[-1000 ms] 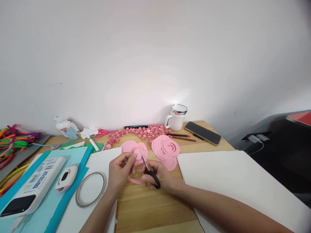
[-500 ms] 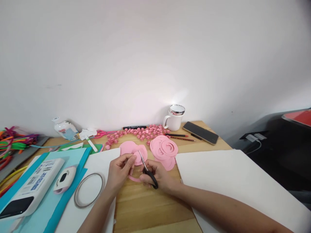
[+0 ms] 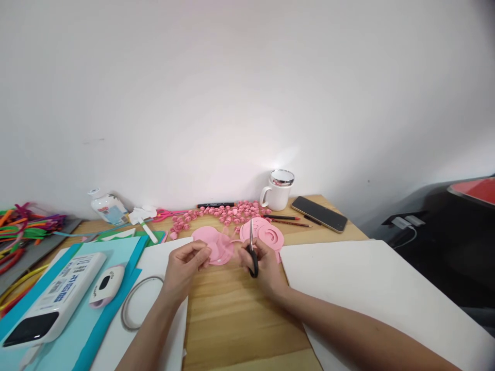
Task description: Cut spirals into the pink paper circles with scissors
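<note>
My right hand [image 3: 267, 269] grips scissors with black handles [image 3: 253, 264], their metal blades pointing up and away and looking nearly closed. My left hand [image 3: 184, 267] has thumb and fingers pinched together beside pink paper discs [image 3: 204, 236]; whether paper is between its fingertips I cannot make out. A blurred pink paper piece [image 3: 228, 243] shows between the hands, above the discs. Beyond my right hand lies a pile of pink paper spirals [image 3: 270, 235]. Small rolled pink paper pieces [image 3: 220, 212] are scattered along the wall.
A white mug [image 3: 277, 195] stands near the wall, left of a phone [image 3: 319, 213]. Pencils [image 3: 290, 223] lie before it. Leftward are a tape ring [image 3: 127, 312], a white device [image 3: 58, 293], coloured paper [image 3: 83, 327] and a bottle [image 3: 108, 207]. White board [image 3: 359, 288] lies right.
My hands have moved apart. The right hand and scissors went right and upward, the blades turning more upright. The pink paper formerly between my hands has shifted and is blurred.
</note>
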The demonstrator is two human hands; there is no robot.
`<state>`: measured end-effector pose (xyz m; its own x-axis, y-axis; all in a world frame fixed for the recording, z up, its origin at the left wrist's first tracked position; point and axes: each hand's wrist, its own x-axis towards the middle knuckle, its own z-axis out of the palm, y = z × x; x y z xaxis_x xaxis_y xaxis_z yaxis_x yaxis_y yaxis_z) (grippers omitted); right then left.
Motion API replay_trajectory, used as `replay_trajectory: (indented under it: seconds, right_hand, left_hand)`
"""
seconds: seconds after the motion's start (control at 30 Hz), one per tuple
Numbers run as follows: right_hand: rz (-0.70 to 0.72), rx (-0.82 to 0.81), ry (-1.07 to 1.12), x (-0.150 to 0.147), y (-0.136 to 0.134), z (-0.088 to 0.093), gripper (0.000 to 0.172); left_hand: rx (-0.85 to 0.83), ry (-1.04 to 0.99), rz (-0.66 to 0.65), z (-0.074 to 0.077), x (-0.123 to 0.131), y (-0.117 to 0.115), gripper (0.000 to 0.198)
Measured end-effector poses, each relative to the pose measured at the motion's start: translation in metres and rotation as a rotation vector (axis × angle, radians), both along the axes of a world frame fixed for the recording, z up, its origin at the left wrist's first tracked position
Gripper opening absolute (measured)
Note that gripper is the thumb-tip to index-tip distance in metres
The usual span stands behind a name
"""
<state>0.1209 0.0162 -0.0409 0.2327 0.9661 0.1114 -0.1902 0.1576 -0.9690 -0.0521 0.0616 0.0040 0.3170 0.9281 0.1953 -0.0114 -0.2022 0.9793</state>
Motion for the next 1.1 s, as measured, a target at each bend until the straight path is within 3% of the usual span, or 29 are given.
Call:
replay_trajectory:
  seconds: [0.13,0.2,0.23,0.3,0.33,0.4,0.53,0.7,0.87,0.93,1.03,1.1]
  right_hand:
    - [-0.23,0.061,-0.007,0.01,0.004,0.009,0.027]
    - [-0.305,0.09,-0.044,0.014,0.005,0.013,0.022]
    - [-0.324,0.103,-0.067,0.016,0.006,0.013,0.021]
    - [-0.341,0.132,-0.118,0.018,0.007,0.009,0.021]
    - [-0.35,0.148,-0.146,0.018,0.008,0.006,0.022]
    - [-0.372,0.172,-0.197,0.019,0.01,-0.001,0.025]
    - [-0.418,0.184,-0.277,0.016,0.01,-0.007,0.026]
    - [-0.338,0.196,-0.338,0.011,0.003,0.001,0.024]
    - [-0.129,0.155,-0.282,0.007,0.001,0.005,0.021]
    - [-0.069,0.135,-0.247,0.006,0.002,0.004,0.02]
    - [-0.025,0.118,-0.221,0.006,0.003,0.002,0.02]
    - [0.026,0.112,-0.206,0.006,0.004,0.001,0.021]
  left_hand:
    - [-0.147,0.118,-0.31,0.004,-0.004,-0.002,0.014]
    - [-0.142,0.248,-0.339,0.001,-0.002,-0.002,0.013]
    - [-0.105,0.321,-0.284,-0.002,-0.001,-0.001,0.013]
    - [0.048,0.455,-0.004,-0.012,0.0,0.004,0.018]
    - [0.171,0.504,0.152,-0.018,-0.001,0.008,0.018]
    - [0.413,0.621,0.301,-0.03,-0.003,0.016,0.023]
    - [0.573,0.912,0.295,-0.044,-0.009,0.025,0.039]
    - [0.654,1.1,0.246,-0.047,-0.009,0.026,0.027]
    - [0.721,1.07,0.185,-0.047,-0.011,0.028,0.024]
    - [0.706,0.999,0.222,-0.046,-0.011,0.026,0.026]
    - [0.639,0.774,0.433,-0.041,-0.01,0.02,0.021]
    - [0.5,0.519,0.636,-0.036,-0.005,0.015,0.016]
